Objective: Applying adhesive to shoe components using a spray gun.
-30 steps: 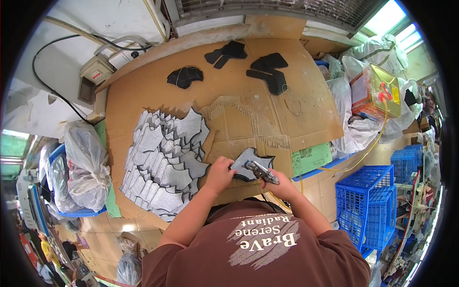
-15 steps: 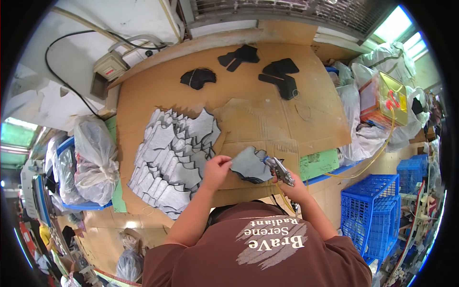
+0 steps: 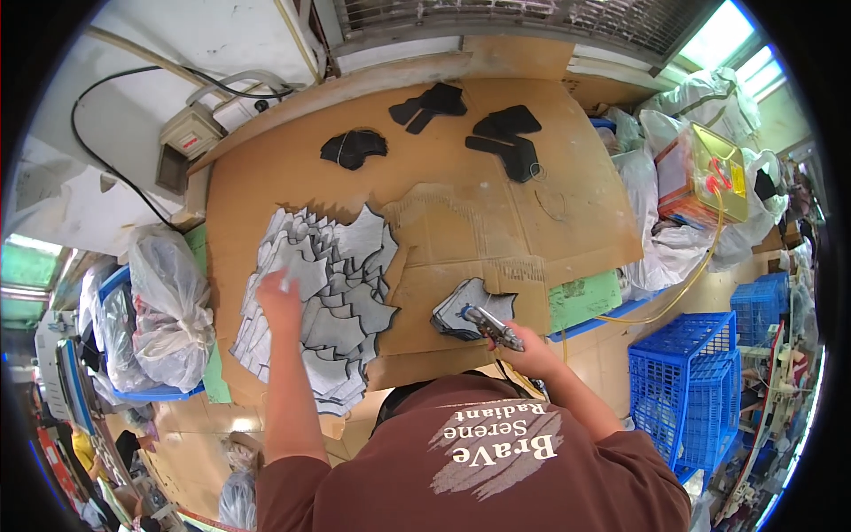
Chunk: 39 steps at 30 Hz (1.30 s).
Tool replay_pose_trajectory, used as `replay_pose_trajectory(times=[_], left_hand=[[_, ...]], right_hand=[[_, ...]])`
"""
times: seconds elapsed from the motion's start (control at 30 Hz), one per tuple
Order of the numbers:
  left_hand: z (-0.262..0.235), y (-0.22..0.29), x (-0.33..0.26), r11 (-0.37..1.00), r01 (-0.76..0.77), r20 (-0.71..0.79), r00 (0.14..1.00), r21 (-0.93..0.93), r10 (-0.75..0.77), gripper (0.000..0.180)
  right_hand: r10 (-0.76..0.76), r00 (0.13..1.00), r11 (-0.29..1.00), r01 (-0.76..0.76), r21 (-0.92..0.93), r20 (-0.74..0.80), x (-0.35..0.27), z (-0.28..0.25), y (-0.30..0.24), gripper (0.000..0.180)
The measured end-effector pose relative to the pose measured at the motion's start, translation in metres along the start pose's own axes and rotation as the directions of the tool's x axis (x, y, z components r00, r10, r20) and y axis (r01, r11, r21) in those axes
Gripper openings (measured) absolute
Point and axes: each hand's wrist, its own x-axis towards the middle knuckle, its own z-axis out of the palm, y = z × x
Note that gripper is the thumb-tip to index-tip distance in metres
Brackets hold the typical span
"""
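Note:
My left hand (image 3: 282,300) is over the left part of a spread of overlapping grey cut pieces (image 3: 332,324) with dark edges; motion smears its fingers, so their grip cannot be made out. In my right hand (image 3: 532,352) is a silver spray gun (image 3: 495,328) with a blue front end, its nozzle end over a small stack of the same grey pieces (image 3: 492,300) near the front edge of the cardboard. The gun hides part of the stack.
Brown cardboard (image 3: 585,222) covers the table. Black cut pieces (image 3: 355,149) lie toward its back. A yellow hose (image 3: 700,270) runs from a metal can (image 3: 700,173) at right. Blue crates (image 3: 683,381) stand at lower right; a plastic bag (image 3: 168,310) sits at left.
My left hand has moved left from beside the small stack to over the spread pieces. The spray gun has shifted slightly left and down, still in my right hand.

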Motion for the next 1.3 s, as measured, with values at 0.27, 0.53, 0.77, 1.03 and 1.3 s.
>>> replay_pose_trajectory(times=[0.27,0.53,0.77,1.03,1.3], left_hand=[[0.047,0.166,-0.087,0.843,-0.084,0.450,0.815,-0.532,0.365,0.026],[0.059,0.172,-0.092,0.880,-0.065,0.491,0.810,-0.470,0.322,0.028],[0.060,0.175,-0.094,0.904,-0.064,0.506,0.811,-0.423,0.294,0.024],[0.059,0.183,-0.088,0.954,-0.062,0.591,0.772,-0.294,0.232,0.021],[0.055,0.170,-0.085,0.836,0.297,0.660,0.745,-0.462,0.100,0.012]], right_hand=[[0.064,0.997,0.998,-0.064,0.011,0.033,-0.002,0.006,-0.003,0.015],[0.070,0.997,0.998,-0.070,-0.007,0.041,-0.003,0.005,0.007,0.018],[0.117,0.993,0.982,-0.114,0.151,-0.009,-0.003,0.000,0.005,0.018],[0.118,0.988,0.984,-0.103,0.145,-0.102,-0.002,-0.014,-0.002,0.019],[0.059,0.990,0.993,-0.046,0.108,-0.126,-0.004,-0.012,-0.004,0.028]])
